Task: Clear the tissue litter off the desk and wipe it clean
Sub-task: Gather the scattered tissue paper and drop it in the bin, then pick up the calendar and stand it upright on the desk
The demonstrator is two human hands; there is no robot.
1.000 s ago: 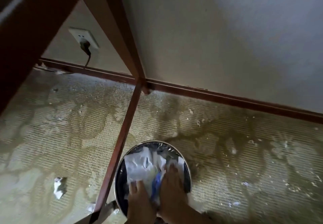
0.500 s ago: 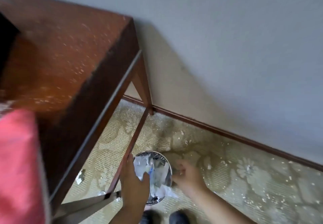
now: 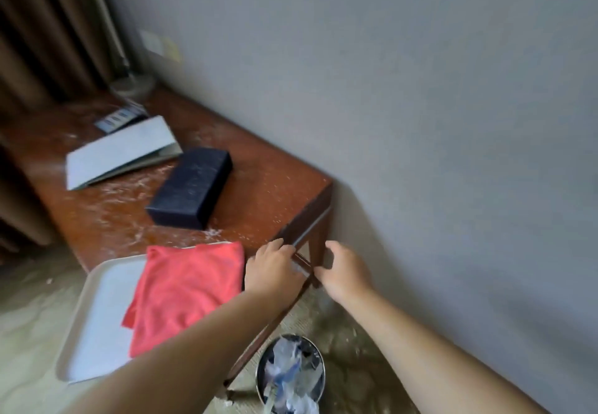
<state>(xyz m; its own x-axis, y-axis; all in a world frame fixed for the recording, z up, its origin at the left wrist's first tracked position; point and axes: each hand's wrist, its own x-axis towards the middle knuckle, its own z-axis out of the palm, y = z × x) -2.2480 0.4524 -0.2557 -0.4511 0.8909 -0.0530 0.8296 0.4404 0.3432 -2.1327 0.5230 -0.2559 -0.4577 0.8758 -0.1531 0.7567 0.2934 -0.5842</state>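
The brown wooden desk (image 3: 268, 187) stands against the wall, its top speckled with small white tissue crumbs. A red cloth (image 3: 184, 290) lies on a white tray (image 3: 97, 323) at the desk's near end. On the carpet below, a round metal bin (image 3: 291, 375) holds crumpled white tissues. My left hand (image 3: 270, 268) hovers by the desk's corner edge beside the cloth, fingers loosely bent and holding nothing. Just right of the desk leg my right hand (image 3: 344, 271) is raised, fingers loosely curled, also without anything in it.
A dark blue box (image 3: 191, 189) and a grey folder (image 3: 119, 151) lie on the desk, with a lamp base (image 3: 132, 85) and a small blue booklet (image 3: 118, 117) at the far end. Brown curtains hang at left. The wall runs along the right. Tissue crumbs dot the carpet.
Both hands have left the bin and risen to desk-corner height. My view lifted from the floor to the desk top, bringing the cloth, tray, box and folder into sight.
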